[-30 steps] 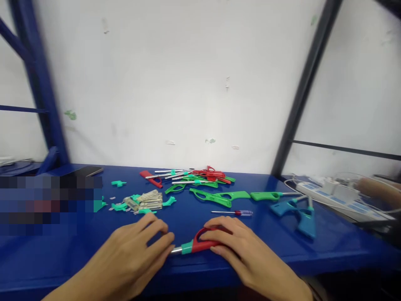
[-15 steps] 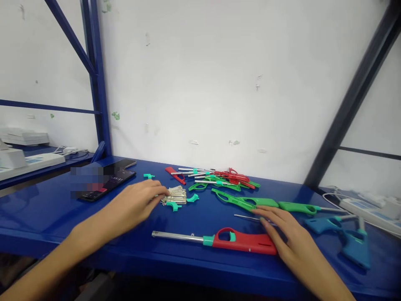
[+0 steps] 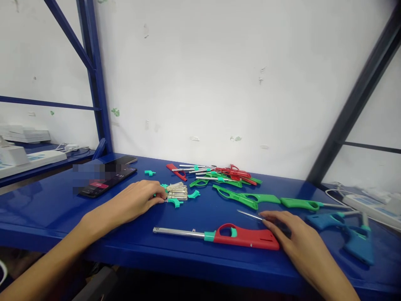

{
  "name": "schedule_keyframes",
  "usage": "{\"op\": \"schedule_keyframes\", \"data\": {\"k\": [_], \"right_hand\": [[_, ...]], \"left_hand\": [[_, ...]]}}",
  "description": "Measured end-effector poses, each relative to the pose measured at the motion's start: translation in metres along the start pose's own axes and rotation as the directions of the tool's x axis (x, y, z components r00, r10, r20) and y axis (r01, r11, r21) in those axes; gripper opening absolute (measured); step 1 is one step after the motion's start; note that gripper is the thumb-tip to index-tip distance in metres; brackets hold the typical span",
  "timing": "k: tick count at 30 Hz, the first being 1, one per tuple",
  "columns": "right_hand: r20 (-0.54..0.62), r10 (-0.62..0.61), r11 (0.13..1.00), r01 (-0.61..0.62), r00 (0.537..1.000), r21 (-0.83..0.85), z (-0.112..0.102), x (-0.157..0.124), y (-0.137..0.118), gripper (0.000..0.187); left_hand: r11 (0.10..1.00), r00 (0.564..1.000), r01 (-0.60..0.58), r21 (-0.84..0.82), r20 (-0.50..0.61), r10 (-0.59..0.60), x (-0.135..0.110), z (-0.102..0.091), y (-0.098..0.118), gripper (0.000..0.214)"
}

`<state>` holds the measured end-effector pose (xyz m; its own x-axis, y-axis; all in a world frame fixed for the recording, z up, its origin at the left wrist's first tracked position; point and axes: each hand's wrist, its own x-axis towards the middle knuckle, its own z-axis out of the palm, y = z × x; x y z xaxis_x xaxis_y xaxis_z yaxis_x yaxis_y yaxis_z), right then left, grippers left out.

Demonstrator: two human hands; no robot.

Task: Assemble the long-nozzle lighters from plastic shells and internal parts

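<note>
My left hand [image 3: 142,195] is at the left edge of a pile of small metal pieces [image 3: 178,191], fingertips closed together. What they hold, if anything, is hidden. Turquoise triggers [image 3: 194,194] lie around the pile. Between thumb and fingers, my right hand [image 3: 290,234] grips a screwdriver [image 3: 249,215], its thin shaft pointing left and its handle mostly hidden. Just in front of that shaft lies a red long-necked lighter [image 3: 247,238] with a metal tube and a turquoise trigger.
Red and green lighter parts [image 3: 232,175] with metal tubes are heaped by the wall. Green casings [image 3: 260,199] and blue lighters [image 3: 359,244] lie to the right. A phone [image 3: 108,182] rests at the left on the blue table [image 3: 125,246]. Blue posts [image 3: 102,83] rise behind.
My right hand has picked up the screwdriver from the table, and its shaft now tilts. My left hand has curled its fingers at the pile's edge. The view has shifted slightly.
</note>
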<state>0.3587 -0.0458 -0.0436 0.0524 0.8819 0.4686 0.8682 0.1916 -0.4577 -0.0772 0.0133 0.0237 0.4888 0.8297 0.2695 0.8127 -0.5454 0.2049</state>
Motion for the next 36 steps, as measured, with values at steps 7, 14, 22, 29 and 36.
{"op": "schedule_keyframes", "data": {"k": [7,14,22,29,36], "right_hand": [[-0.031,0.015,1.000,-0.015,0.999,-0.001,-0.001,-0.005,0.002,0.035],[-0.054,0.039,0.999,-0.038,0.998,0.026,-0.003,-0.004,0.001,0.036],[-0.108,0.097,0.984,-0.079,0.989,0.160,-0.003,-0.003,-0.001,0.035],[-0.137,0.253,0.932,-0.203,0.958,0.301,-0.007,-0.008,0.008,0.048],[-0.180,0.308,0.906,-0.230,0.934,0.354,-0.015,-0.007,0.001,0.054]], "left_hand": [[0.998,0.999,-0.037,0.043,0.011,0.037,-0.002,0.004,-0.006,0.022],[0.998,0.999,-0.026,0.062,0.028,0.024,-0.002,0.003,0.001,0.021],[0.996,0.999,-0.036,0.087,-0.010,0.037,-0.002,0.007,0.009,0.024],[0.998,0.997,0.005,0.060,-0.081,0.000,-0.004,0.003,0.013,0.030],[0.992,0.963,0.108,-0.067,-0.239,-0.121,-0.001,0.000,0.022,0.030]]}}
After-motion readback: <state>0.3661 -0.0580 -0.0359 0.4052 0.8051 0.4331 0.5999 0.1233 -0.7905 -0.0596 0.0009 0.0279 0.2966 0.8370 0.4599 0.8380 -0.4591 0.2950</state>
